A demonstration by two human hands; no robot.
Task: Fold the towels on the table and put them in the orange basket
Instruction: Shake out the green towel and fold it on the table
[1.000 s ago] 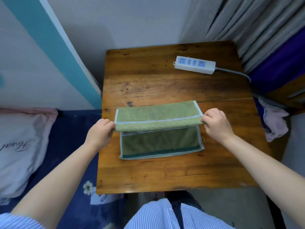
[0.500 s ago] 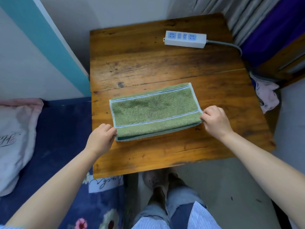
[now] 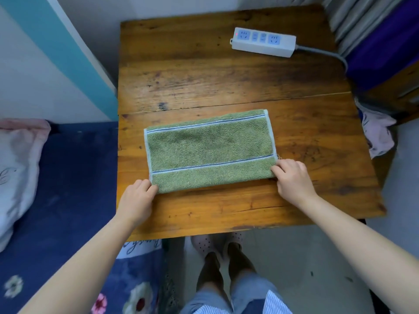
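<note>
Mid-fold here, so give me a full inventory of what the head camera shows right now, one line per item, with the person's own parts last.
towel: 1, green with pale blue edging and dark blue stripes, folded flat on the near half of the table
table: 1, brown wood, centre of view
power strip: 1, white with blue sockets, far right of the table, grey cord running off to the right
pillow: 1, pale pink, far left on the bedding
bedding: 1, dark blue with flowers, left of the table
crumpled cloth: 1, pale pink, past the table's right edge
curtain: 1, grey, top right
orange basket: not in view
slippers: 2, pale with holes, on the floor under the table's near edge
left hand: 1, grips the towel's near left corner
right hand: 1, grips the towel's near right corner
</note>
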